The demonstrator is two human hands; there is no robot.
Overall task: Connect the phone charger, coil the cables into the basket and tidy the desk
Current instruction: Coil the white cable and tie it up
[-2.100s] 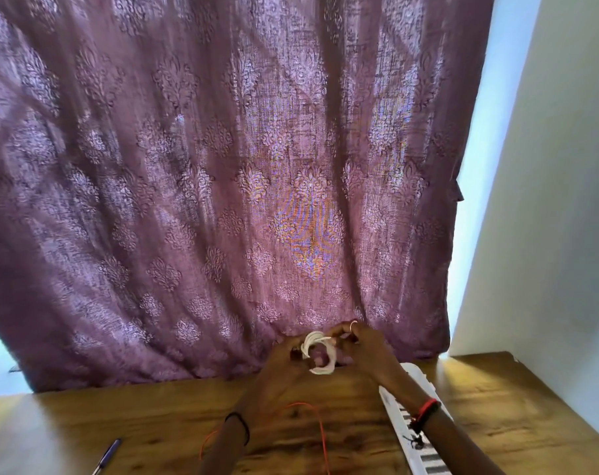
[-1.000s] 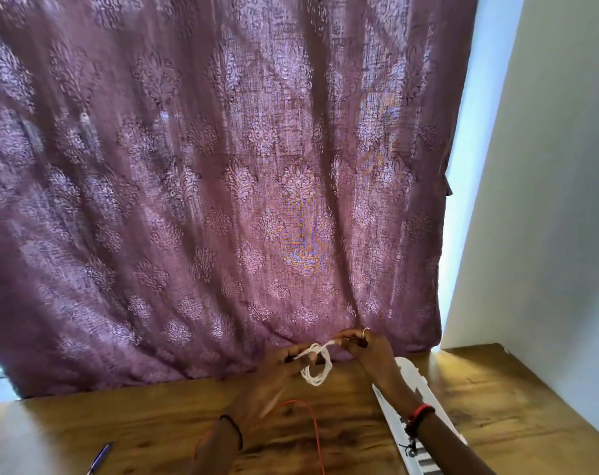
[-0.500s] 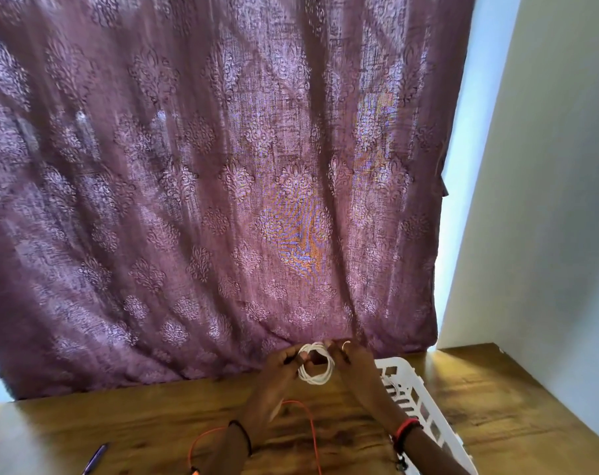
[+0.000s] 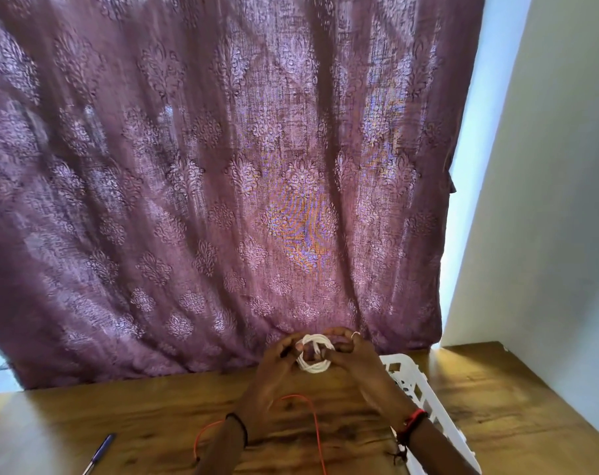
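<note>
Cable coil pinched by left hand and right hand beside basket; hold loops snug, lower it in.

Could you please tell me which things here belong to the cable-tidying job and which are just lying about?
Job in hand: white cable coil, held between left hand and right hand; red cable, loose on the desk; white basket beside the right forearm.
Lying about: blue pen on the desk; purple curtain behind.
</note>
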